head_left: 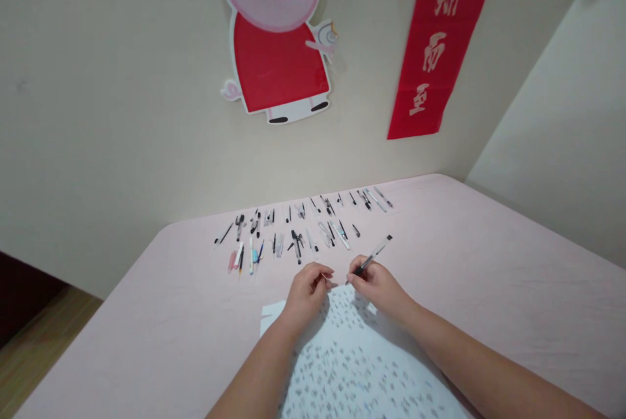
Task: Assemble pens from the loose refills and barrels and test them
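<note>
Nearest the viewer, a large white sheet of paper (362, 376) covered with small dark handwritten marks lies on a counter (518, 282), and two bare forearms (454, 341) reach over it from the bottom of the picture. At the sheet's far edge, the right hand (379, 283) grasps a clear pen (375, 253) with a dark grip and a black end, pinched low, its tip down by the paper and its tail slanting up and to the right. Just beside it, the left hand (307, 294) rests curled; whether it pinches the paper's edge cannot be told. For tidy strokes so near the edge, a light, steady grip would serve best, with the left fingers pressing the sheet flat and clear of the tip. The counter is covered in smooth pale pink cloth. Beyond the hands, loose rows of pens and pen parts (296, 247), mostly black or clear with a few pink and blue, run across it. Low at the left edge shows a wood-toned floor (53, 328). Farthest off, a plain pale wall (122, 93) carries a pink cartoon pig cutout (281, 64) in red and a red banner (430, 73) with pale characters.
</note>
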A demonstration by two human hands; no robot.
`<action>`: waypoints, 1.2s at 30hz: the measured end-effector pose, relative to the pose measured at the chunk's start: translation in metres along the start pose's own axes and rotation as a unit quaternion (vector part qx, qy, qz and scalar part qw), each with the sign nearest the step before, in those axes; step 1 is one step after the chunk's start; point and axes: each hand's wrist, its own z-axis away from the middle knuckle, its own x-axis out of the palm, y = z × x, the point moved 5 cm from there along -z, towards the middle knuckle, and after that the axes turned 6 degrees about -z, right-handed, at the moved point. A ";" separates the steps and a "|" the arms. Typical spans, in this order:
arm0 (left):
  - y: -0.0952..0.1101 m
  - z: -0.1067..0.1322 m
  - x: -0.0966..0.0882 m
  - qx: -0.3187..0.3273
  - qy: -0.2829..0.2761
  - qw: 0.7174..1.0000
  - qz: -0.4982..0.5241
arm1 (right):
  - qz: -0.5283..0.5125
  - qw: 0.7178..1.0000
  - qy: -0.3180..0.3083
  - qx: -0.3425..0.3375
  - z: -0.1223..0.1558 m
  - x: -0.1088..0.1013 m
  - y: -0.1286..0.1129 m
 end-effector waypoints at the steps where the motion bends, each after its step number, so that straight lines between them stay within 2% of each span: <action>1: 0.002 0.000 0.000 0.020 -0.011 0.999 -0.028 | -0.013 0.999 -0.025 0.022 0.009 0.004 0.003; 4: 0.007 0.000 0.004 0.065 -0.051 0.993 -0.089 | -0.030 0.989 -0.117 0.086 0.034 0.019 0.013; 6: 0.009 0.001 0.007 0.080 -0.082 0.987 -0.110 | 0.004 0.987 -0.134 0.085 0.044 0.023 0.018; 10: 0.008 0.003 0.012 0.086 -0.122 0.979 -0.138 | 0.129 0.985 -0.108 0.041 0.050 0.022 0.023; 16: 0.007 0.003 0.013 0.075 -0.131 0.975 -0.162 | 0.227 0.968 -0.108 -0.015 0.051 0.024 0.012; 25: 0.005 0.002 0.013 0.069 -0.142 0.974 -0.163 | 0.265 0.957 -0.103 -0.058 0.050 0.026 0.010; 31: 0.010 0.005 0.018 0.090 -0.197 0.964 -0.152 | 0.267 0.955 -0.103 -0.072 0.051 0.026 0.008; 36: 0.015 0.006 0.020 0.111 -0.210 0.956 -0.174 | 0.270 0.954 -0.099 -0.087 0.052 0.025 0.012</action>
